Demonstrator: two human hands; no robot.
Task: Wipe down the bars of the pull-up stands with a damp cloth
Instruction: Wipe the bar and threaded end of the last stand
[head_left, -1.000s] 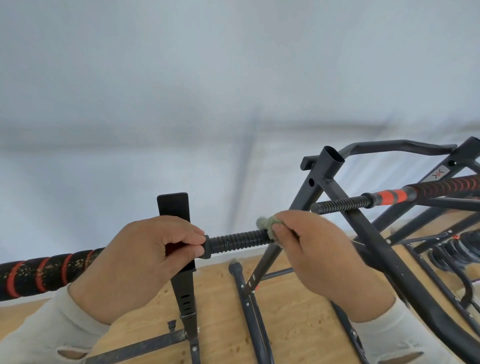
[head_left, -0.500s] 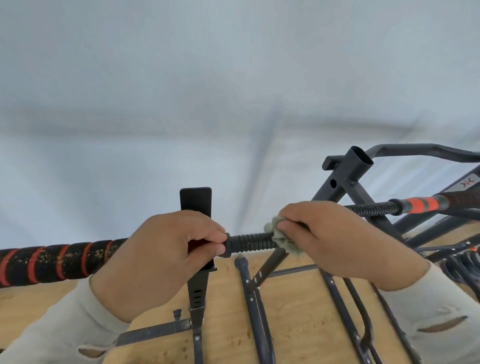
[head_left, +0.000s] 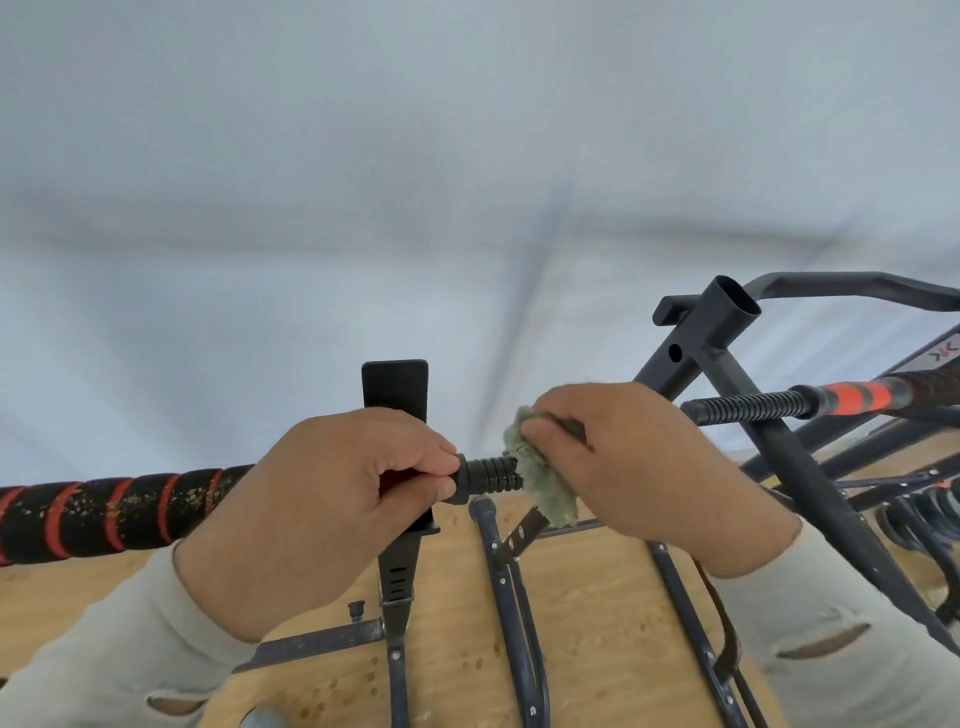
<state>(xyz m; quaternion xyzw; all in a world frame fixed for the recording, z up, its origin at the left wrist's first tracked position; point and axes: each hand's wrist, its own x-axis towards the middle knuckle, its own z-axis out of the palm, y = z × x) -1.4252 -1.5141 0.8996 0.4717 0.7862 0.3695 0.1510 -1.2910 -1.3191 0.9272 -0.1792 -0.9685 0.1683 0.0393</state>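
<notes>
A black bar with red spiral stripes (head_left: 114, 514) runs in from the left and ends in a ribbed black tip (head_left: 488, 477). My left hand (head_left: 332, 509) grips the bar just left of that ribbed tip. My right hand (head_left: 639, 467) holds a grey-green cloth (head_left: 545, 483) wrapped around the right end of the ribbed part, hiding the end of the bar. A second bar (head_left: 779, 405) with a ribbed end and an orange band sticks out at the right, apart from both hands.
Dark metal frames of pull-up stands (head_left: 727, 332) rise at the right, with an open tube end on top. A flat black upright post (head_left: 396, 395) stands behind my left hand. Below lie more dark legs (head_left: 511, 613) on a wooden floor (head_left: 597, 623). A white wall fills the background.
My right hand with the cloth has slid left along the ribbed tip toward my left hand, leaving less of the ribbed part showing. My left hand kept its grip.
</notes>
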